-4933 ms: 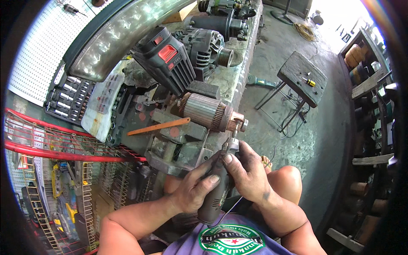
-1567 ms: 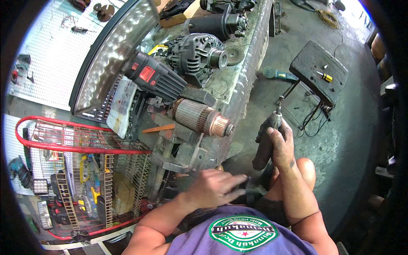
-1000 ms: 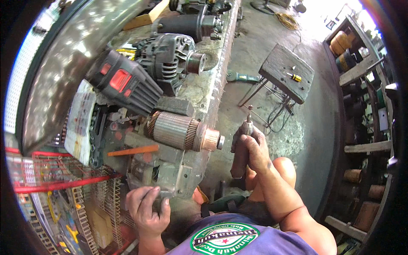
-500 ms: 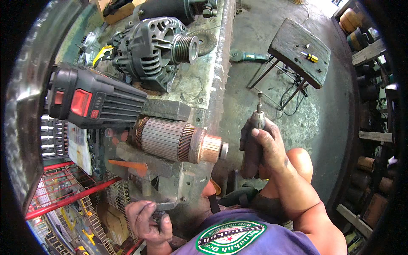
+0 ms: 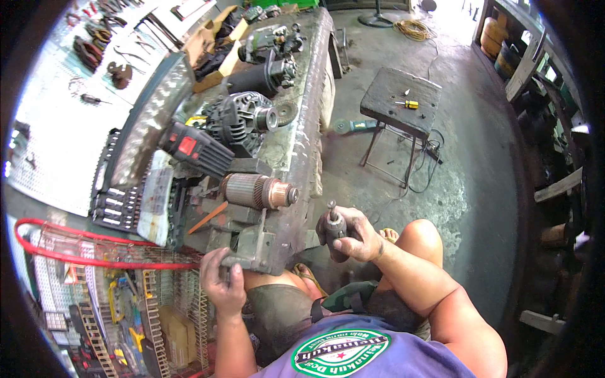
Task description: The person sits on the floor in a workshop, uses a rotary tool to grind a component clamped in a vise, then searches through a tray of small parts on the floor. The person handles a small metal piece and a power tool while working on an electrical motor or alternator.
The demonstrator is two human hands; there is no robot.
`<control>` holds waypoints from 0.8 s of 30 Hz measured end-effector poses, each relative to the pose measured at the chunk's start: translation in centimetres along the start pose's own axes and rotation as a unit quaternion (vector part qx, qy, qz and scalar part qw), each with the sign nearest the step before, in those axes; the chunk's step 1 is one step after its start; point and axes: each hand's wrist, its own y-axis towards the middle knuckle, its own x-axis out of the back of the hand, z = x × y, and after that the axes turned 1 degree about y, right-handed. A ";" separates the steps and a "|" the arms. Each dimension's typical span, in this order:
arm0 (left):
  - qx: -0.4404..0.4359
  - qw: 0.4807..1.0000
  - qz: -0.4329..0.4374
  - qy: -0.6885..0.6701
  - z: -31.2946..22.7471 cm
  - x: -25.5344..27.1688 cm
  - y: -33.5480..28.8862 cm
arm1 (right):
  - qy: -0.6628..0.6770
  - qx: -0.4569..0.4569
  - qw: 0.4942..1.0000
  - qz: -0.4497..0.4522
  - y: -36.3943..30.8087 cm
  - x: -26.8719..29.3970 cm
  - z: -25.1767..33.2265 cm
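Observation:
My right hand (image 5: 360, 236) is wrapped round a dark, slim die grinder (image 5: 336, 225), its small bit pointing up and away from me. Left of it, a motor armature (image 5: 249, 191) with a copper commutator lies across the bench vise (image 5: 257, 242), its commutator end facing right. Fingers curled, my left hand (image 5: 224, 283) closes on the vise handle (image 5: 234, 260) at the vise's near end; part of the handle is hidden by the fingers. The grinder is apart from the armature.
Behind the armature stand a cordless power tool (image 5: 197, 150) and an alternator (image 5: 239, 120) on the workbench (image 5: 301, 142). A small stool (image 5: 403, 94) bears a yellow screwdriver (image 5: 409, 104). An angle grinder (image 5: 356, 126) lies on the floor. At left is a red-rimmed wire rack (image 5: 94, 259).
The view has tilted up and drawn back, showing more bench and wall. My right hand has brought the grinder left and nearer the vise, turning it. My left hand stays at the vise handle.

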 end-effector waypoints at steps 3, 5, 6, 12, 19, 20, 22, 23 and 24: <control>-0.045 0.997 0.042 -0.036 -4.3 -1.7 0.0 | -0.048 0.054 0.996 0.059 -0.9 -0.9 0.7; -0.022 0.990 0.101 -0.100 -7.1 -3.1 0.2 | -0.070 0.046 0.993 0.082 -1.6 -1.8 1.1; 0.048 0.975 0.132 -0.173 -8.5 -3.7 0.2 | -0.080 0.045 0.991 0.093 -1.9 -2.4 1.3; 0.214 0.879 0.250 -0.344 -10.0 -3.7 0.8 | -0.074 -0.065 0.990 0.106 -4.1 -5.1 3.5; 0.268 0.756 0.206 -0.560 -8.8 -2.7 -0.7 | 0.042 -0.191 0.971 0.138 -5.1 -7.3 5.5; 0.276 0.754 0.205 -0.560 -8.8 -2.5 -0.8 | 0.063 -0.195 0.968 0.142 -5.1 -7.5 5.6; 0.281 0.742 0.201 -0.575 -8.8 -2.2 -0.9 | 0.090 -0.201 0.964 0.146 -5.2 -7.9 5.6; 0.281 0.739 0.200 -0.578 -8.8 -2.0 -0.9 | 0.097 -0.203 0.964 0.145 -5.2 -8.1 5.5; 0.281 0.736 0.199 -0.583 -8.7 -1.9 -1.0 | 0.103 -0.204 0.963 0.145 -5.3 -8.2 5.4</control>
